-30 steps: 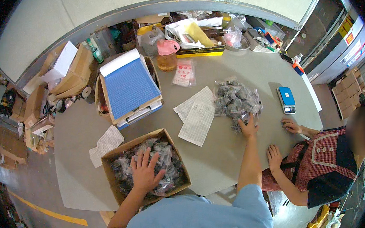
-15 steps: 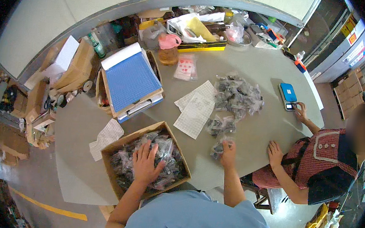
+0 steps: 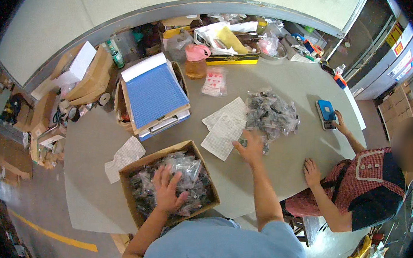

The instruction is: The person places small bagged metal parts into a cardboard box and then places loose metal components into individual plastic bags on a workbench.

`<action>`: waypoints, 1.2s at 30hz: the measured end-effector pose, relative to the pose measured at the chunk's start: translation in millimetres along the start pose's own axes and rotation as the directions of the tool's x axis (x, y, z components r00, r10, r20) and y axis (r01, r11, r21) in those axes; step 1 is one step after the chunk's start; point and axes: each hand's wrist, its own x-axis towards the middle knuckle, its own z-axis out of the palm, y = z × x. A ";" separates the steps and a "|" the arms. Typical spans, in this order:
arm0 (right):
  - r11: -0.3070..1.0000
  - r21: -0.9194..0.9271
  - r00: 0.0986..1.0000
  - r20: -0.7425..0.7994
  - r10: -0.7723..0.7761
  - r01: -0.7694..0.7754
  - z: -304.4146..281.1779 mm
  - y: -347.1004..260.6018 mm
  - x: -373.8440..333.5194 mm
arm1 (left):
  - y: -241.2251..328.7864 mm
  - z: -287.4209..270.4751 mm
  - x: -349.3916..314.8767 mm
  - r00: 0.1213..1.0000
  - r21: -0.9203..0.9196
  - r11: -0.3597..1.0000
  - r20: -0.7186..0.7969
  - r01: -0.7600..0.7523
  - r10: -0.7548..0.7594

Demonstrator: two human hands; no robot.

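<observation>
An open cardboard box (image 3: 157, 158) full of small clear plastic bags (image 3: 196, 191) with dark parts inside stands at the table's near edge. Over those bags lies my left hand (image 3: 167, 190), fingers spread, gripping nothing that I can see. My right hand (image 3: 252, 149) reaches forward with its fingers apart, over a few bags at the near side of a heap of similar bags (image 3: 273, 112); it partly covers them. Two written paper sheets (image 3: 224, 134) lie just left of that hand. What the parts in the bags are is too small to tell.
At the right a co-worker sits with one hand (image 3: 341, 123) at a small blue scale (image 3: 325, 110). A blue clipboard (image 3: 155, 96) rests on a carton at the left. A pink-lidded jug (image 3: 195, 62) and a cluttered tray (image 3: 231, 59) stand at the back.
My right hand has moved forward and opened from its pinch on a small bag near the table's front. That bag no longer shows in its former place. My left hand stays over the box.
</observation>
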 end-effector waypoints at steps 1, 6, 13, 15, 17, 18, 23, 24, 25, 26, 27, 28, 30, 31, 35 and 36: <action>0.994 -0.097 0.996 0.066 0.058 -0.051 -2.7 3.3 -3.1 | 4.2 -2.0 2.3 0.993 0.111 0.994 0.109 0.024 -0.036; 0.971 -0.226 0.979 0.169 0.111 -0.071 2.3 35.3 -21.1 | 6.9 2.2 7.1 0.992 0.144 0.989 0.114 0.041 -0.058; 0.041 0.972 0.830 0.175 0.530 -0.231 16.7 55.9 -57.1 | 4.7 1.4 2.5 0.991 0.119 0.991 0.117 0.055 -0.069; -0.192 0.958 0.899 0.269 0.346 -0.213 3.6 59.5 -70.4 | 3.4 5.5 4.7 0.991 0.084 0.995 0.119 0.047 -0.057; -0.259 0.929 0.956 0.287 0.054 -0.264 -11.3 39.9 -76.4 | -6.8 16.4 -3.2 0.996 -0.058 0.998 -0.088 -0.017 0.012; -0.163 0.965 0.976 0.187 -0.114 -0.204 -28.6 4.1 -79.4 | -12.8 22.5 -9.5 0.981 -0.124 0.991 -0.193 -0.057 0.032; 0.532 0.825 0.804 0.441 -0.400 -0.188 -45.9 -20.6 -30.4 | -25.6 26.8 -29.2 0.945 -0.089 0.986 -0.308 -0.144 0.110; 0.726 0.669 0.891 0.414 -0.186 -0.159 -17.8 18.3 -1.3 | -24.1 23.6 -24.8 0.946 -0.069 0.984 -0.292 -0.167 0.140; 0.903 0.429 0.987 0.155 -0.035 -0.036 -3.3 46.9 23.5 | -13.8 16.8 -19.5 0.979 -0.024 0.995 -0.184 -0.092 0.086; 0.993 0.121 0.988 -0.156 0.022 -0.003 7.4 71.5 44.7 | -12.1 13.6 -15.0 0.991 0.034 0.999 -0.124 -0.037 0.041; 0.998 0.016 0.941 -0.333 0.067 -0.065 18.2 101.8 54.8 | -10.0 11.8 -10.0 0.998 0.091 0.996 -0.070 0.012 -0.005; 0.987 -0.076 0.862 -0.499 0.084 -0.140 24.4 123.3 60.2 | -8.9 11.9 -6.7 0.998 0.151 0.987 -0.020 0.064 -0.062; 0.987 0.015 0.894 -0.422 0.152 -0.160 26.3 134.2 64.8 | -3.6 11.6 -6.5 0.996 0.196 0.977 -0.046 0.084 -0.076; 0.981 0.058 0.904 -0.382 0.191 -0.183 28.7 136.2 64.2 | -1.5 12.1 -5.8 0.996 0.215 0.973 -0.053 0.087 -0.077; 0.982 0.124 0.976 -0.147 0.160 -0.142 30.5 104.9 44.6 | 2.7 10.9 -7.2 0.991 0.234 0.963 -0.065 0.132 -0.120; 0.988 0.138 0.989 -0.116 0.090 -0.074 39.6 109.4 32.4 | 2.4 12.8 -6.0 0.992 0.215 0.969 -0.066 0.120 -0.108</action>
